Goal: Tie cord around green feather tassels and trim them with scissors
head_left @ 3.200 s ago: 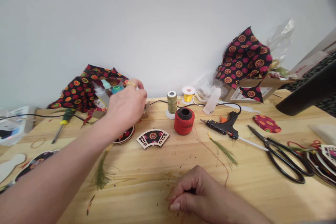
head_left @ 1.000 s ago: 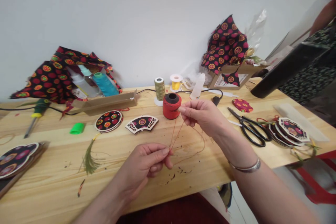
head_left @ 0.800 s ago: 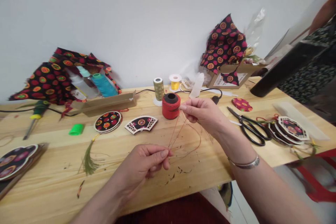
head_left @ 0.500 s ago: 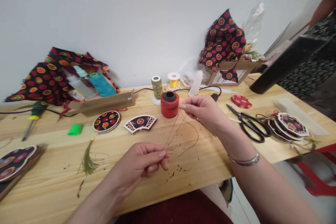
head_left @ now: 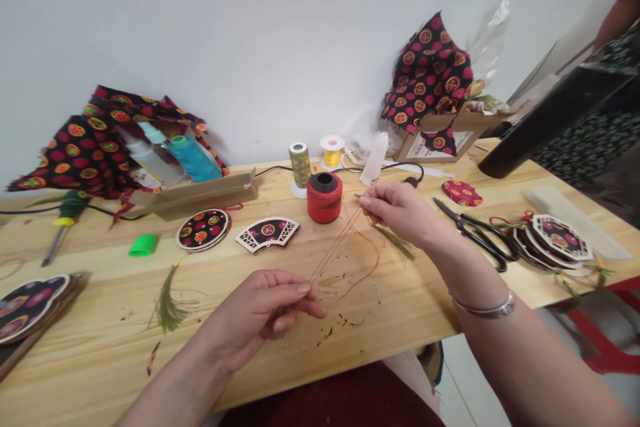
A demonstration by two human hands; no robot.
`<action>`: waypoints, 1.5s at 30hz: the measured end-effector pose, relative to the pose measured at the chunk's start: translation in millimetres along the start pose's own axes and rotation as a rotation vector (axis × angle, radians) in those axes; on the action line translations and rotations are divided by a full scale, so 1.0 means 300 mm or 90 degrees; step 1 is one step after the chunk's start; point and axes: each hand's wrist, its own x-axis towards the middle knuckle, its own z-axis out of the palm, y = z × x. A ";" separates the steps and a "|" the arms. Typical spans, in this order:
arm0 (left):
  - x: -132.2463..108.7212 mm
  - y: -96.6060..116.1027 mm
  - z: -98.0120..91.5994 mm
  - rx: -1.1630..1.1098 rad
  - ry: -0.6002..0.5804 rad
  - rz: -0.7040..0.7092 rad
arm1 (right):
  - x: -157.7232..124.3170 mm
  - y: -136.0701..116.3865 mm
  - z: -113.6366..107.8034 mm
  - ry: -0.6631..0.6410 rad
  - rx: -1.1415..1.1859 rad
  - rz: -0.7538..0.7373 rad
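My left hand (head_left: 265, 310) pinches the near end of a thin red thread (head_left: 335, 250) just above the wooden table (head_left: 100, 347). My right hand (head_left: 400, 213) pinches the far end of the same thread, so several strands run taut between the two hands. A slack loop of it lies on the table below. The red spool (head_left: 325, 197) stands just left of my right hand. A green tassel (head_left: 397, 245) lies under my right wrist.
A fan-shaped ornament (head_left: 267, 233), a round ornament (head_left: 203, 229), a green cap (head_left: 143, 245) and another green tassel (head_left: 167, 303) lie left. Scissors (head_left: 477, 240) and stacked ornaments (head_left: 555, 243) lie right. Thread spools (head_left: 300, 167), bottles (head_left: 187, 157), fabric (head_left: 85, 143) and a box (head_left: 453, 133) line the wall.
3.2 s ago my left hand reached to the bottles and my right fist rested on the table. Over the last second both hands hold the thread, and my right hand has drawn slightly right.
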 end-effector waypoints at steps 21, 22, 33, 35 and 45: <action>0.007 -0.009 0.001 0.029 0.009 0.029 | -0.041 0.005 0.065 -0.139 0.720 0.172; 0.007 -0.010 -0.001 0.026 0.013 0.030 | -0.043 0.003 0.061 -0.154 0.711 0.160; 0.001 0.000 -0.017 0.036 0.041 0.031 | -0.039 0.025 -0.027 -0.122 0.068 0.042; 0.001 0.002 -0.018 0.038 0.043 0.028 | -0.040 0.021 -0.024 -0.110 -0.043 0.008; 0.002 -0.003 -0.023 0.033 0.032 0.032 | -0.038 0.033 0.000 -0.066 -0.132 -0.017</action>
